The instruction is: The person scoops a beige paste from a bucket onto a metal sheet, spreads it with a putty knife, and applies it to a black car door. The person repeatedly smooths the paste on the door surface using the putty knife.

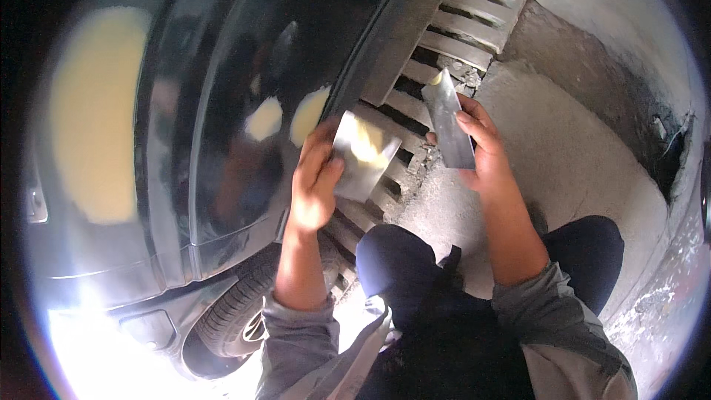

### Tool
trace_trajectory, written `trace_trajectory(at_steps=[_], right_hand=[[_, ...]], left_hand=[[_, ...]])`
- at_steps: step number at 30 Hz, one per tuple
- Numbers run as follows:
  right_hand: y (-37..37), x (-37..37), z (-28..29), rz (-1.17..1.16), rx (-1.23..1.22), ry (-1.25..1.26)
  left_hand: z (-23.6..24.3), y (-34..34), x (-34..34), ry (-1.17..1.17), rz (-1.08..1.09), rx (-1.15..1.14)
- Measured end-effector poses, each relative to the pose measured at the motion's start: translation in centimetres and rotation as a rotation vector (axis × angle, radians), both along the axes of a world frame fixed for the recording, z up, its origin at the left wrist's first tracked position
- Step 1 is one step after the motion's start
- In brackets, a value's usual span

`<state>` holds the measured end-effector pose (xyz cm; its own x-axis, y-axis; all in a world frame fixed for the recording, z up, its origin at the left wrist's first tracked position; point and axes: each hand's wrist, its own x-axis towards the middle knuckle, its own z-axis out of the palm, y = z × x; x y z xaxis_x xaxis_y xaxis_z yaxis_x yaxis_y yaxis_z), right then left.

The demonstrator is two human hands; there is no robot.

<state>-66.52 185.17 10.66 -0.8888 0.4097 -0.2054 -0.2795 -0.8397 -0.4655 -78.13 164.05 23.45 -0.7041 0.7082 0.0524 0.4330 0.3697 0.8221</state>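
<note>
My left hand [315, 185] grips a flat metal plate [355, 178] by its left edge, with a smear of yellow putty [366, 141] on its face. In my right hand [485, 144] is a metal putty spreader [449, 122], held tilted upward, with a little yellow putty at its top corner. The two are apart, side by side above the ground. Just left of my left hand stands the dark vehicle body [222, 104]. A small yellow filler patch [309, 115] and a pale patch [264, 118] lie on it near that hand.
A much larger yellow filler patch [100, 111] covers the panel at far left. Below it is a wheel with a black tyre [241, 304]. A slotted drain grate [474, 15] runs beside the vehicle, along a concrete floor [563, 141] and a wall [622, 0] at right.
</note>
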Motion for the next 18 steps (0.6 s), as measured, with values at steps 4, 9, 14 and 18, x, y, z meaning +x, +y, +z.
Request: trace_trajectory(at_steps=[4,9,14,18], right_hand=[[0.3,1.1,0.6,-0.038,0.006,-0.002],[0.4,1.9,1.0,-0.082,0.009,-0.005],[-0.2,2.4,1.1,-0.061,0.018,0.0],[-0.5,2.5,1.4,-0.051,-0.009,0.029]], left_hand=[[-1.0,2.0,-2.9,0.324,-0.037,-0.094],[-1.5,1.2,-4.2,0.435,0.012,-0.12],[-1.0,0.3,-3.9,0.352,0.06,-0.142],[-1.0,-0.3,-3.7,0.343,0.072,-0.116]])
